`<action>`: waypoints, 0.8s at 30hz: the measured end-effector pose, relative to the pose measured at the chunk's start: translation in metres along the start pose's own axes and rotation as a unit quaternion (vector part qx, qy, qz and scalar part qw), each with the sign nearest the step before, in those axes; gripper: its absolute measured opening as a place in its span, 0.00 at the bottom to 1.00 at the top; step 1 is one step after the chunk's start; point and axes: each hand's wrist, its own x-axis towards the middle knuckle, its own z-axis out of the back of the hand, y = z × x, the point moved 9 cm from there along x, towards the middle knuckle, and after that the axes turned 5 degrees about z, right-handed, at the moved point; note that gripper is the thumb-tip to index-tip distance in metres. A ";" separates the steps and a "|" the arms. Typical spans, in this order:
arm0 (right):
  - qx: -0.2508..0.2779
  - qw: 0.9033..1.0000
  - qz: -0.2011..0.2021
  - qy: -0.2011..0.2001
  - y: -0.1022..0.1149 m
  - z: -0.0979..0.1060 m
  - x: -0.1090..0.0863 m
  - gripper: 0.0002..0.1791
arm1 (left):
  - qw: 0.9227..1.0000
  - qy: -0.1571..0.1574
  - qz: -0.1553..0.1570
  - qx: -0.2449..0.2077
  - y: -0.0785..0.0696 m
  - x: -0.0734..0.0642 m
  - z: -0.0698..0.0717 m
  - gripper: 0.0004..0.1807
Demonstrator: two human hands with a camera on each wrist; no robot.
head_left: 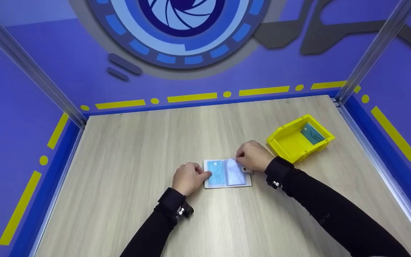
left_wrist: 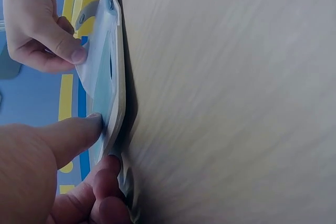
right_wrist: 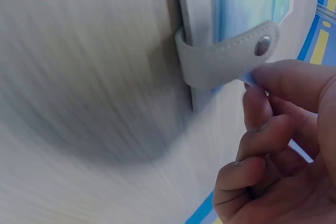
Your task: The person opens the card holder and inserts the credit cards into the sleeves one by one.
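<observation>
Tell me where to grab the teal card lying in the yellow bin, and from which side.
Take the teal card by its upper edge, reaching down from above through the open top of the yellow bin. The card seems to lean tilted against the bin's far right wall, so that edge likely stands free, while the walls block a sideways approach.

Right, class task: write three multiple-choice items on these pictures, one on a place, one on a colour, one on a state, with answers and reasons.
1. Where does the yellow bin stand?
A. right of the card holder
B. left of it
C. on top of it

2. What colour is the card in the bin?
A. red
B. teal
C. black

3. How is the card holder?
A. snapped shut
B. open flat
C. standing upright

Answers:
1 A: in the head view the bin sits beyond the right hand.
2 B: it lies teal against the yellow wall.
3 B: its plastic pockets show, the left hand presses one side, and the snap strap hangs loose.
</observation>
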 end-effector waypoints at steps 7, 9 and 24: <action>-0.009 1.000 0.009 -0.017 0.004 0.006 -0.005 0.08 | 1.000 0.001 -0.001 0.002 0.000 0.000 0.000 0.17; -0.014 1.000 0.008 -0.020 0.005 0.007 -0.006 0.08 | 1.000 0.001 -0.002 0.003 0.000 0.000 0.000 0.17; -0.044 0.999 -0.012 -0.012 0.005 0.007 -0.006 0.09 | 1.000 -0.009 -0.008 0.006 -0.002 -0.001 0.001 0.17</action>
